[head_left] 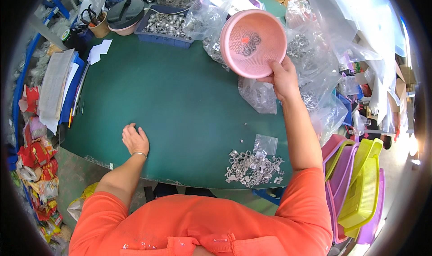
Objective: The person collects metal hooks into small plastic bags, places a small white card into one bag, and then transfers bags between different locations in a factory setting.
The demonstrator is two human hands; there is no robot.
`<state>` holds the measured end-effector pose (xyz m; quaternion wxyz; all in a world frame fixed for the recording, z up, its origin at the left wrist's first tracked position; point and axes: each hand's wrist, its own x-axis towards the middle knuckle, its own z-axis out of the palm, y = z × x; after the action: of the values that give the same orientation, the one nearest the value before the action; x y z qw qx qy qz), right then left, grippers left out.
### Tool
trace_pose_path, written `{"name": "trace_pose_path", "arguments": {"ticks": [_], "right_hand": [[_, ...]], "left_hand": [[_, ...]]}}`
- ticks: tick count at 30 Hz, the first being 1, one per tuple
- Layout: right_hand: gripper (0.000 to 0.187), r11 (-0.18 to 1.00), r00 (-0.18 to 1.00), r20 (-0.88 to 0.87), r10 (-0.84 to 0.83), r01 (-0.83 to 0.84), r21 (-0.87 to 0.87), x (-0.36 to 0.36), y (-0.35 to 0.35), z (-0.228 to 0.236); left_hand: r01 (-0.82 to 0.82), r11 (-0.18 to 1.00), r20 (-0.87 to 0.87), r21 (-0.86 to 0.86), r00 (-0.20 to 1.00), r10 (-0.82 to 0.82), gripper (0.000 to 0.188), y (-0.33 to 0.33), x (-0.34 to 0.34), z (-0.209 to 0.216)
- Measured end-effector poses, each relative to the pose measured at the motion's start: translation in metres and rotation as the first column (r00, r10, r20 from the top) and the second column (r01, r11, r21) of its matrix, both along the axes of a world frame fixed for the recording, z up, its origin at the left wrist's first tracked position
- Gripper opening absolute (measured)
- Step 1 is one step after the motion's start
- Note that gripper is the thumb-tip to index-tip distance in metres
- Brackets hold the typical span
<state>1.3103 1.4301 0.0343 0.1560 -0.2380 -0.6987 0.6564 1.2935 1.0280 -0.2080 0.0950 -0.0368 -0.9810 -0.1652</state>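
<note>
One round pink basket (266, 24), no long axis, extends forward-left from my right hand (284, 78), whose thumb and fingers pinch its near rim; small metal rings (253, 42) lie inside, beyond my thumb. Loose metal pieces (252, 168) lie on the green table (180, 85) well back from this grip, toward my body. My left hand (136, 140), empty, fingers slightly parted, rests well left, farther from the basket.
</note>
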Motion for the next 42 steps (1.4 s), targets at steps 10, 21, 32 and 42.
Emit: {"name": "trace_pose_path", "arguments": {"ticks": [10, 21, 32, 42], "right_hand": [[0.03, 0.993, 0.992, 0.043, 0.115, -0.116, 0.03, 0.027, -0.042, -0.006], [0.032, 0.995, 0.994, 0.085, 0.071, -0.065, -0.069, 0.016, -0.02, -0.001], [0.033, 0.953, 0.946, -0.201, -0.254, 0.21, -0.216, -0.155, 0.188, -0.008], [0.035, 0.844, 0.82, -0.251, -0.515, 0.432, -0.318, -0.218, 0.268, -0.073]], "left_hand": [[0.001, 1.0, 0.012, 0.007, 1.0, -0.001, 0.029, 0.001, 0.001, 0.006], [-0.022, 1.0, 0.015, 0.016, 1.0, 0.022, 0.029, 0.006, 0.001, 0.009], [0.007, 0.999, -0.019, 0.035, 1.0, -0.007, 0.027, 0.008, 0.0, 0.006], [-0.019, 1.0, -0.006, -0.001, 1.0, 0.019, 0.028, 0.009, 0.002, 0.009]]}}
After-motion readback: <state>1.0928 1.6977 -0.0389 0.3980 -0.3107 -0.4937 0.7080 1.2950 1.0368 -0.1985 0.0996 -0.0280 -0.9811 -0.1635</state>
